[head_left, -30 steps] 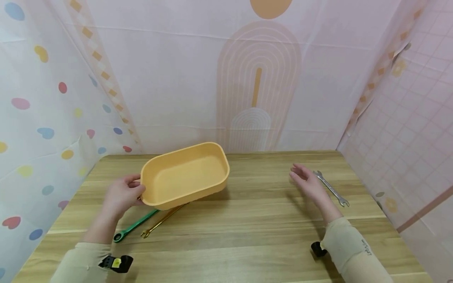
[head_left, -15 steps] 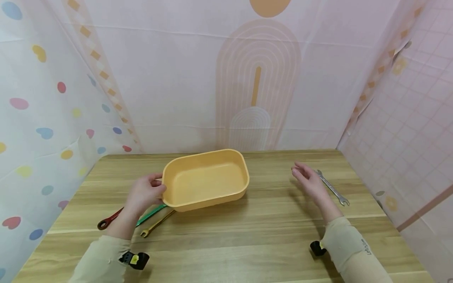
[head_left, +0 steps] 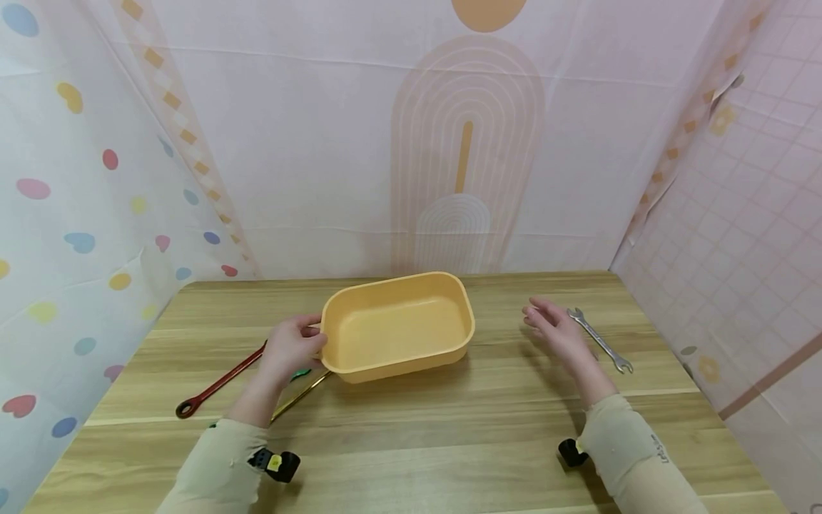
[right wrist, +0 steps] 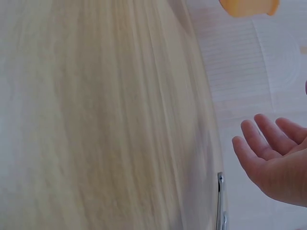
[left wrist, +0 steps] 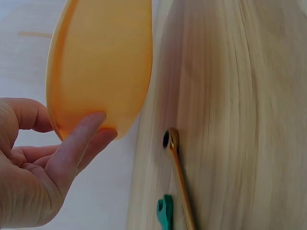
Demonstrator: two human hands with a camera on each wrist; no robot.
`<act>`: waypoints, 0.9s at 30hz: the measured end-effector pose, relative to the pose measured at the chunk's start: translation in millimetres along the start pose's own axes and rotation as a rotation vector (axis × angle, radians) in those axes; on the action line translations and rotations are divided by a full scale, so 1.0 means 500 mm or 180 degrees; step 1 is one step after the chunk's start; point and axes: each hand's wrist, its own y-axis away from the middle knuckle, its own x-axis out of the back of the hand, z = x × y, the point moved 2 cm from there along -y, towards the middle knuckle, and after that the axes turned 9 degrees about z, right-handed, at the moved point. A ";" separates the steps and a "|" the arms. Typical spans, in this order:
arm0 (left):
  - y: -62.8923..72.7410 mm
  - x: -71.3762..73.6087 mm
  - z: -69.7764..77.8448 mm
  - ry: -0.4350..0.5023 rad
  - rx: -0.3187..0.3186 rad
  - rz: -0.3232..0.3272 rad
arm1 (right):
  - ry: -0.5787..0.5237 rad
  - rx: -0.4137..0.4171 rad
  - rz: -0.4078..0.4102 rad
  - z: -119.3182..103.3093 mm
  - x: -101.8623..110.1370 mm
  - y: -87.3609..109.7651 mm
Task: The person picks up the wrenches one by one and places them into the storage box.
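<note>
My left hand [head_left: 290, 350] pinches the left end of a yellow-orange rectangular tub [head_left: 398, 328], thumb and fingers on either side of its rim. The tub is held up over the table, tilted so its bare inside faces me. In the left wrist view the fingers [left wrist: 79, 143] press on the tub's end wall [left wrist: 103, 62]. My right hand [head_left: 557, 330] hovers over the right side of the table with relaxed fingers and nothing in them. Just right of it lies a silver double open-ended wrench [head_left: 600, 341].
A red ratcheting wrench [head_left: 218, 385] lies left of my left forearm. A gold wrench [head_left: 300, 396] and a green wrench [head_left: 300, 374] lie partly hidden under that arm. Patterned cloth [head_left: 321, 143] hangs behind the wooden table [head_left: 411, 442] and at both sides.
My left hand has carried the tub to the right, uncovering the red wrench and covering more of the green and gold ones. The right hand has barely moved.
</note>
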 end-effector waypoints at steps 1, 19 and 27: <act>0.000 -0.004 0.001 -0.0003 -0.0001 -0.0005 | -0.0022 -0.0002 -0.0003 0.000 -0.002 0.001; -0.010 -0.083 0.010 0.0028 0.0053 -0.0077 | -0.0082 -0.0054 -0.0171 0.006 -0.006 0.007; -0.009 -0.103 0.016 -0.0007 0.0062 -0.0102 | -0.0126 -0.0108 -0.0210 0.006 -0.010 0.008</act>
